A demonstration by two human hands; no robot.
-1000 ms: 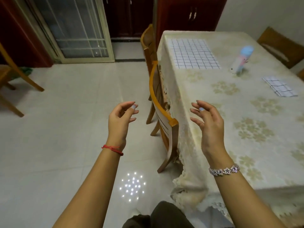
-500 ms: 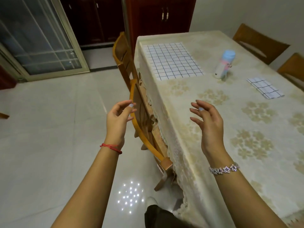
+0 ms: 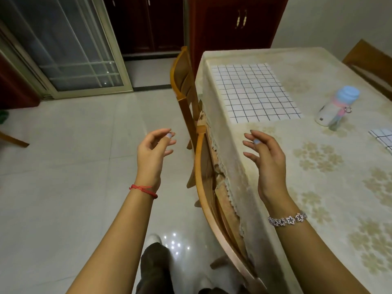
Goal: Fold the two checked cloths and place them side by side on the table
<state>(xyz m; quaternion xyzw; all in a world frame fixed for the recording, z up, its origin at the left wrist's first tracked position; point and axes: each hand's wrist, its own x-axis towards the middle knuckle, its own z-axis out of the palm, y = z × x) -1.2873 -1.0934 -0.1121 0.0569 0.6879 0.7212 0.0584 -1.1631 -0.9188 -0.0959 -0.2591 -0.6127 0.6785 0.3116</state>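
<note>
A: Two checked cloths are reported on the table (image 3: 318, 200). Where exactly?

B: The big checked cloth (image 3: 254, 92) is spread flat and unfolded by the table's left edge, at 12 o'clock from the right hand (image 3: 268, 164). The small checked cloth (image 3: 381, 138) is already folded. It's cut off by the frame at 3 o'clock, well apart from the big one.

A: Anything btwn them?

B: A water bottle (image 3: 337, 107) w/ a blue cap is stood upright btwn the two, approx. 2 o'clock from the right hand.

A: Hands?

B: Nothing is gripped. The left hand (image 3: 153, 154) is held over the floor (image 3: 63, 166), fingers relaxed and loosely curled. The right hand is held over the table's left edge, fingers slack and slightly spread. Both are kept apart from the cloths.

A: Wrists?

B: A red string bracelet (image 3: 144, 190) is worn on the left, a flower-link bracelet (image 3: 287, 220) on the right.

A: Chairs?

B: The nearer chair (image 3: 203, 187) is tucked against the table btwn the hands. The farther chair (image 3: 184, 81) is set at 9 o'clock from the big cloth. A third chair (image 3: 371, 60) is seen at 3 o'clock from it, across the table.
</note>
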